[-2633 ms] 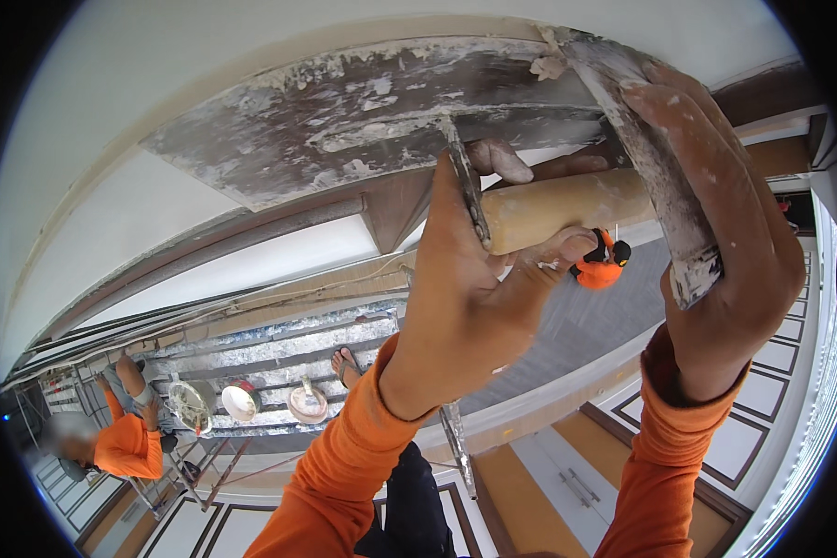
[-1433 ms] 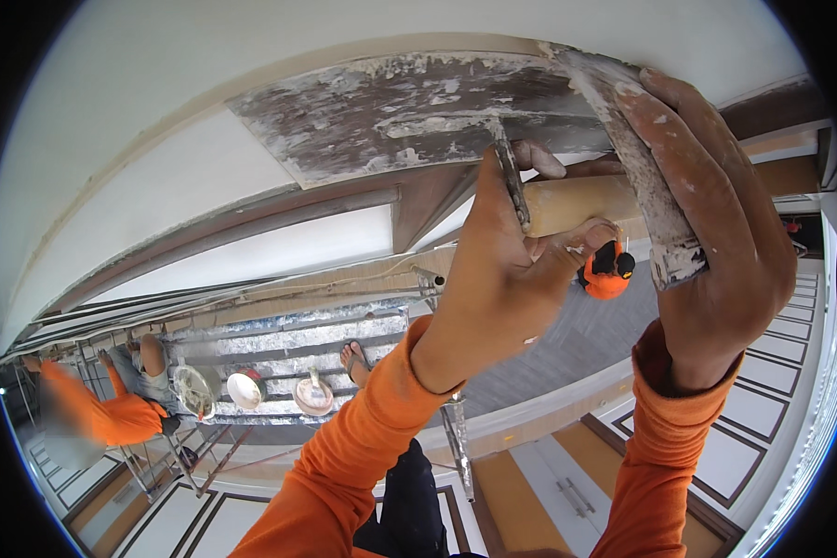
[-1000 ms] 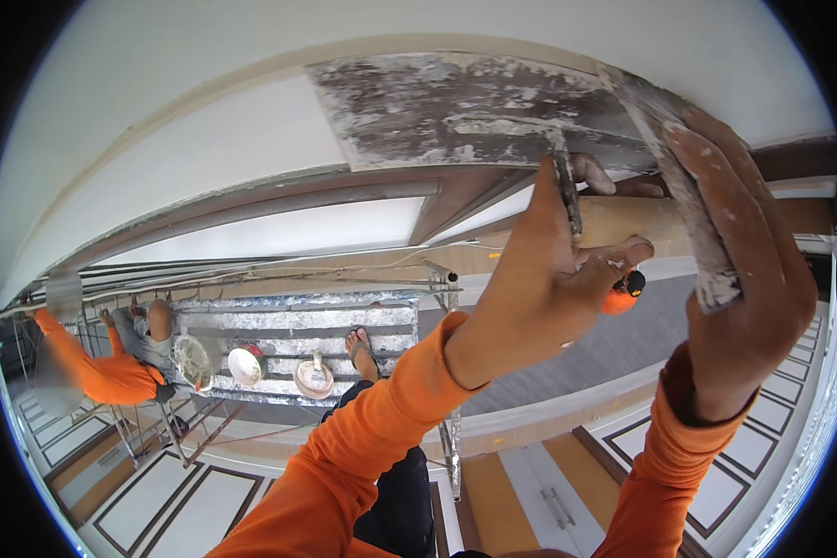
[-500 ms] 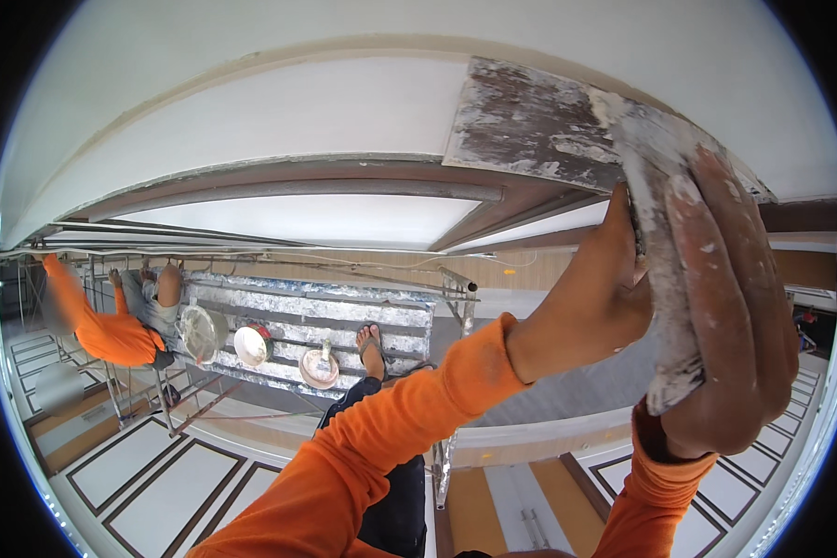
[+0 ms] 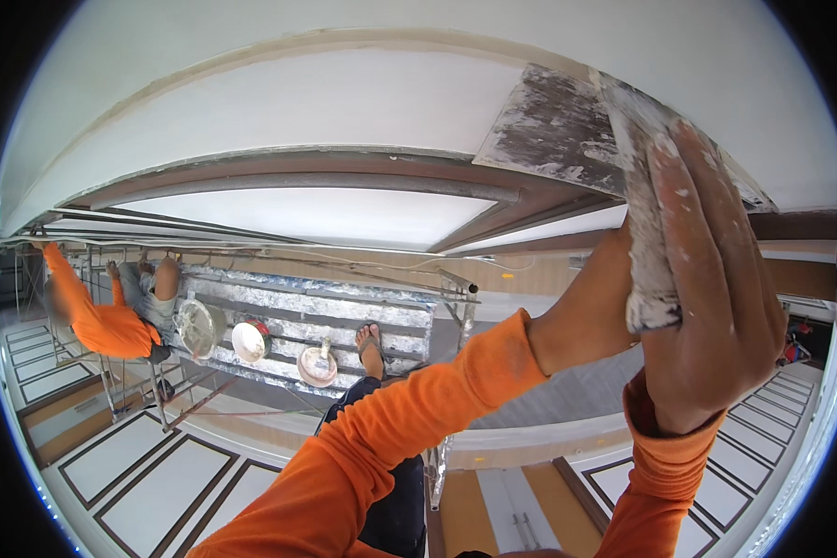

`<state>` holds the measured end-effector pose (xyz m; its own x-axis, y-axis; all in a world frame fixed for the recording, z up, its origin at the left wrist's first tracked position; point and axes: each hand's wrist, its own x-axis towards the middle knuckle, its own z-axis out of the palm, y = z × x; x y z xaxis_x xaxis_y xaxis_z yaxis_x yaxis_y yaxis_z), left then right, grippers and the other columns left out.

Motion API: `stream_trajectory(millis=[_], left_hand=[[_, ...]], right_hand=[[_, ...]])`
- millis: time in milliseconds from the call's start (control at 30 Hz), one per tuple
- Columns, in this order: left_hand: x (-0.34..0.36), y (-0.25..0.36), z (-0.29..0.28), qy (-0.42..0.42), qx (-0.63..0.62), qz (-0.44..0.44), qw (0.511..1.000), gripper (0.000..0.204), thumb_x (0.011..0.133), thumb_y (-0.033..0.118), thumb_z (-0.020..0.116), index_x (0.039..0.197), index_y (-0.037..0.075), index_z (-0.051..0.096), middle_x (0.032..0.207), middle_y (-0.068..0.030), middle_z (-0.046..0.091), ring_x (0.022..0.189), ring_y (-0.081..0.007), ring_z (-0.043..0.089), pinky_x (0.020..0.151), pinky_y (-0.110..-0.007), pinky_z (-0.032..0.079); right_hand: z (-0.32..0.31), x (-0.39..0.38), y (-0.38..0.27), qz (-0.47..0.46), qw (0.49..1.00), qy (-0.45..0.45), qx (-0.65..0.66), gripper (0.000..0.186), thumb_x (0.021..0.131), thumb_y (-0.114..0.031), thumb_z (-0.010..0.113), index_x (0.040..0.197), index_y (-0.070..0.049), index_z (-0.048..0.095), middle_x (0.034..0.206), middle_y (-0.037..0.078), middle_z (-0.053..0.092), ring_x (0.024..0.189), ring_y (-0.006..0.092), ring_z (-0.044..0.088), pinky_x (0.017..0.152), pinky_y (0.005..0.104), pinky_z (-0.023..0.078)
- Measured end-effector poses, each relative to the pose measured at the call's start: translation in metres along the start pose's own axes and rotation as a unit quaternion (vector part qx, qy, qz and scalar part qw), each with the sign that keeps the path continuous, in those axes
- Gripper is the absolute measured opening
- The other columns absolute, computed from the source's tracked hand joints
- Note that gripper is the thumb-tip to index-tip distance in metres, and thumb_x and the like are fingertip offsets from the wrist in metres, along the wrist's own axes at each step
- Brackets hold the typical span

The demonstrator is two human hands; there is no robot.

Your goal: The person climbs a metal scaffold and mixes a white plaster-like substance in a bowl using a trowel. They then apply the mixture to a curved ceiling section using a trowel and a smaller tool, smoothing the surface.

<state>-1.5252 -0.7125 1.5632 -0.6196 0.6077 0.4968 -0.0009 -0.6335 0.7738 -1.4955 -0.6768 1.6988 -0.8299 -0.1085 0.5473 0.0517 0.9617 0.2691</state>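
A wide plastering trowel (image 5: 553, 130), its dark blade smeared with white filler, lies against the white ceiling beside a brown trim edge. My right hand (image 5: 716, 270) wraps over the trowel's caked back strip, with white spots on its fingers. From the lower left my left hand (image 5: 586, 293) reaches up to the same tool and grips it from the other side. Most of the left fingers are hidden behind the strip and the right hand. A beige filler band (image 5: 344, 39) curves along the ceiling toward the blade.
Below is a plank platform (image 5: 363, 298) on metal scaffolding (image 5: 460, 307). A large bucket (image 5: 200, 328), a white pail (image 5: 250, 341) and a smaller container (image 5: 318, 365) with a tool in it stand there, near my sandalled foot (image 5: 370, 346). Another person in orange (image 5: 107, 321) sits at far left.
The trowel's blade has slid to the right along the ceiling, and its back strip has tilted. Both hands have moved with it, the right one shifting up and slightly left.
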Motion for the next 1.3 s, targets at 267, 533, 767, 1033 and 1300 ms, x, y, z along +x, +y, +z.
stream_trajectory(millis=[267, 533, 767, 1033, 1300], left_hand=[[-0.016, -0.002, -0.01, -0.023, -0.06, -0.007, 0.998, 0.082, 0.077, 0.007, 0.079, 0.144, -0.001, 0.031, 0.137, -0.0194, 0.048, 0.128, -0.0303, 0.047, 0.106, -0.039, 0.04], [-0.018, -0.011, -0.012, -0.085, -0.201, -0.012, 0.976, 0.083, 0.078, 0.007, 0.08, 0.144, 0.001, 0.031, 0.139, -0.0168, 0.046, 0.129, -0.027, 0.046, 0.107, -0.038, 0.039], [-0.021, -0.029, -0.013, -0.095, -0.231, 0.02, 0.968, 0.085, 0.079, 0.01, 0.08, 0.146, 0.002, 0.03, 0.143, -0.0152, 0.043, 0.132, -0.0245, 0.043, 0.108, -0.037, 0.038], [-0.006, 0.002, -0.005, -0.042, -0.097, 0.058, 0.993, 0.084, 0.083, 0.018, 0.076, 0.148, 0.001, 0.027, 0.146, -0.0195, 0.039, 0.136, -0.0316, 0.038, 0.113, -0.042, 0.033], [-0.009, -0.019, -0.007, -0.045, -0.012, 0.062, 0.997, 0.082, 0.082, 0.018, 0.076, 0.146, 0.0, 0.029, 0.144, -0.0213, 0.04, 0.132, -0.0344, 0.041, 0.112, -0.042, 0.034]], right_hand=[[0.006, 0.006, -0.016, 0.019, 0.998, -0.039, -0.051, 0.04, 0.079, -0.023, 0.063, 0.116, -0.013, 0.073, 0.112, 0.013, 0.072, 0.104, 0.0308, 0.071, 0.086, 0.0425, 0.058], [-0.006, 0.005, -0.009, -0.011, 0.994, -0.083, -0.065, 0.048, 0.073, -0.007, 0.069, 0.121, -0.006, 0.069, 0.117, 0.014, 0.07, 0.108, 0.0318, 0.068, 0.095, 0.0406, 0.054], [-0.013, 0.005, -0.006, -0.005, 0.995, -0.091, -0.028, 0.043, 0.076, -0.008, 0.068, 0.119, -0.006, 0.07, 0.116, 0.014, 0.07, 0.11, 0.0316, 0.067, 0.097, 0.0423, 0.053], [-0.014, -0.012, -0.007, 0.005, 0.997, -0.068, -0.031, 0.038, 0.08, -0.011, 0.069, 0.118, -0.007, 0.07, 0.116, 0.013, 0.071, 0.113, 0.0316, 0.066, 0.097, 0.0417, 0.054], [0.001, 0.002, -0.006, 0.023, 0.999, -0.005, -0.032, 0.041, 0.077, -0.005, 0.071, 0.118, -0.008, 0.071, 0.114, 0.013, 0.071, 0.107, 0.0315, 0.069, 0.092, 0.0397, 0.056]])
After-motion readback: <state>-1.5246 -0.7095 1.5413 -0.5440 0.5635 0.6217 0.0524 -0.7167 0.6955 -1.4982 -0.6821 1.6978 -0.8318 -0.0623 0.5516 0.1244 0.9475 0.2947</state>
